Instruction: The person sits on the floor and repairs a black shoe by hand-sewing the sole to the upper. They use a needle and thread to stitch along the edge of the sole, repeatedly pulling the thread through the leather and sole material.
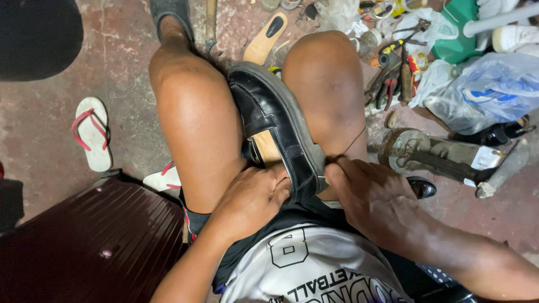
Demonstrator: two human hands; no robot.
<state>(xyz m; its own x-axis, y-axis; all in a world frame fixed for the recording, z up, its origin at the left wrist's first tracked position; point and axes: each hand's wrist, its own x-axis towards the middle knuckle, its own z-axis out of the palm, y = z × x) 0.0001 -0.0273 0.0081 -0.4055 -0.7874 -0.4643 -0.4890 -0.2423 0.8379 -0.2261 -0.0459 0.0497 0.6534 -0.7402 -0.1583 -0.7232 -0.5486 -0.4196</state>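
A black leather shoe (269,120) with a grey sole is clamped sideways between my two bare knees, its heel end toward me. My left hand (252,199) grips the heel of the shoe, fingers curled against the sole edge. My right hand (368,191) pinches something small, likely a needle, at the sole's edge near the heel. A thin dark thread (353,140) runs from the fingers up across my right knee.
Pliers and other tools (393,73) lie on the floor at upper right beside plastic bags (488,90). A tan insole (266,36) lies ahead. A white sandal with red straps (92,134) lies left. A dark ribbed stool (101,241) is at lower left. A metal shoe last stand (443,154) lies right.
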